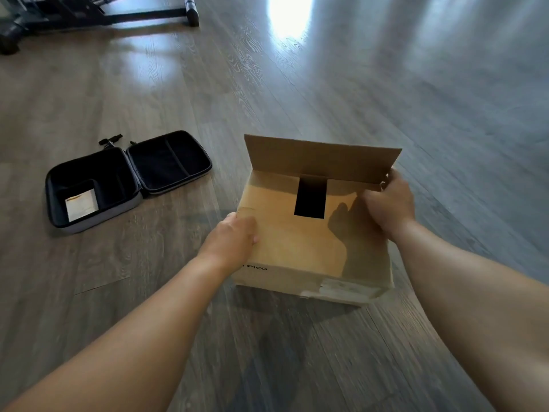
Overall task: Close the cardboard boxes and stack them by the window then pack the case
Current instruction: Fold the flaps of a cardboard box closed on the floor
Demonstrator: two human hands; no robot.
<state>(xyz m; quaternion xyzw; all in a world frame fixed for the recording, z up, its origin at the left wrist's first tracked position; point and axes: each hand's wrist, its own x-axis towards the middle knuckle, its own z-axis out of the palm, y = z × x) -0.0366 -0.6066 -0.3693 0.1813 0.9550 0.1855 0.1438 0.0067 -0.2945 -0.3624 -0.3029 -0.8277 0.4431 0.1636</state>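
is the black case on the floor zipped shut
No, the black case lies opened flat on the wood floor left of the cardboard box, both halves facing up with a pale card inside one.

Light source: daylight is being thrown in from the far side, beyond the top edge.
Glare: a blown-out white patch is being reflected off the wood floor (289,16) at top centre.
Shadows: a hand-shaped shadow is being cast on the cardboard box (297,233) top by the right hand (389,203); a dark shadow is being laid on the floor in front of the box.
Blur: the right-hand floor is being smeared into streaks.
Distortion: floorboards are being bent at the edges.
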